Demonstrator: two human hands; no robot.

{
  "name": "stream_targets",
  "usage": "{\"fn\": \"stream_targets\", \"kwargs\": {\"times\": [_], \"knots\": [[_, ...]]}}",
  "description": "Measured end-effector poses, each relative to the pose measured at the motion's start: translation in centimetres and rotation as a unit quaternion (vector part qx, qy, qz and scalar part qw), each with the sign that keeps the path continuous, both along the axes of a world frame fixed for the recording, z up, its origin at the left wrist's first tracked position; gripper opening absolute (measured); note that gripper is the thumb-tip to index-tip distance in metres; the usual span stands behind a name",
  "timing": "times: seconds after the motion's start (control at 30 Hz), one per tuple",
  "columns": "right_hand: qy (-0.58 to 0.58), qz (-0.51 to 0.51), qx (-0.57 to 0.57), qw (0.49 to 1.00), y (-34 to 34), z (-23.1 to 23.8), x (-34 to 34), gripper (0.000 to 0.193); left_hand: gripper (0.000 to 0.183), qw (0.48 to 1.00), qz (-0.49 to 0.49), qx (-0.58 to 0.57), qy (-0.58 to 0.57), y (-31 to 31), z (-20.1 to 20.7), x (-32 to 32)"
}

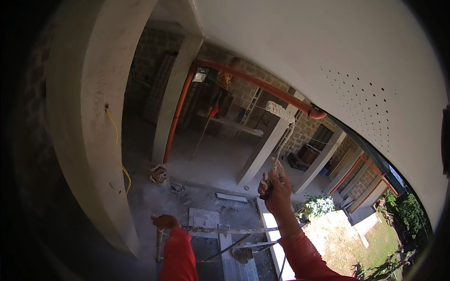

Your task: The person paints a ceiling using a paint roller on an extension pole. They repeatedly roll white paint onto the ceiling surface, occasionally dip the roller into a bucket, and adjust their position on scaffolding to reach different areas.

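Observation:
My right hand [275,188] is raised and closed round the handle of a paint roller. The roller's fluffy, off-white cover [280,112] sits at the top of a thin bent frame, a little below the pale ceiling [300,33] and apart from it as far as I can see. Lower down, my left hand [166,221] grips the corner of a scaffold frame [213,230], whose paint-spattered rails run across below me. Both my sleeves are red. The roller's grip is mostly hidden in my fingers.
A thick concrete column [101,93] with a yellow cable [115,133] rises at my left. An orange pipe [262,84] runs under the ceiling edge. More columns [265,152] stand beyond, and planks [233,253] lie below. Sunlit ground [333,239] is at the right.

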State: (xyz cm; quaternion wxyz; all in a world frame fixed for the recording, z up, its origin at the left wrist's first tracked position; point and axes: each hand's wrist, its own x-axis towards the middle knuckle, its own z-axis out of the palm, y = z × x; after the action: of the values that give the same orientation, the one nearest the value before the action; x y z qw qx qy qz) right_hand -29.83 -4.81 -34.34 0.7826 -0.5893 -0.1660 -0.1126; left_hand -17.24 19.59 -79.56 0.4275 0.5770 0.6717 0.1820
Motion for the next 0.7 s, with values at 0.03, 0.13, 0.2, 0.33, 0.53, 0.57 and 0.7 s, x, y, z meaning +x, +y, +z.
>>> {"fn": "stream_targets", "kwargs": {"times": [0.03, 0.13, 0.2, 0.33, 0.53, 0.57, 0.7], "knots": [[-0.030, 0.039, 0.009, 0.999, 1.9, 1.4, 1.6, 0.040, 0.032, 1.000, -0.009, 0.005, 0.013, 0.5, -0.5, -0.4], [-0.068, 0.065, 0.013, 0.995, 7.6, 7.1, 4.3, 0.034, 0.030, 0.999, -0.036, 0.012, 0.019, 1.9, -0.6, -0.2], [-0.087, 0.046, 0.022, 0.995, 9.9, 10.5, 5.4, 0.031, 0.026, 0.998, -0.069, -0.003, 0.005, 0.1, -0.4, 0.2], [-0.134, 0.083, 0.040, 0.987, 13.9, 15.8, 7.8, 0.008, 0.019, 0.983, -0.162, 0.045, -0.078, -0.7, -3.3, 0.0], [-0.173, 0.097, 0.093, 0.976, 21.0, 21.3, 10.0, 0.005, 0.027, 0.956, -0.262, -0.103, -0.084, 4.5, -4.7, -0.7], [-0.172, 0.093, 0.097, 0.976, 21.7, 21.5, 10.9, 0.004, 0.029, 0.959, -0.254, -0.113, -0.062, 4.2, -3.3, -1.3], [-0.181, 0.055, 0.097, 0.977, 23.6, 24.2, 10.6, 0.004, 0.033, 0.941, -0.303, -0.137, -0.060, 3.9, -2.8, -0.8]]}}
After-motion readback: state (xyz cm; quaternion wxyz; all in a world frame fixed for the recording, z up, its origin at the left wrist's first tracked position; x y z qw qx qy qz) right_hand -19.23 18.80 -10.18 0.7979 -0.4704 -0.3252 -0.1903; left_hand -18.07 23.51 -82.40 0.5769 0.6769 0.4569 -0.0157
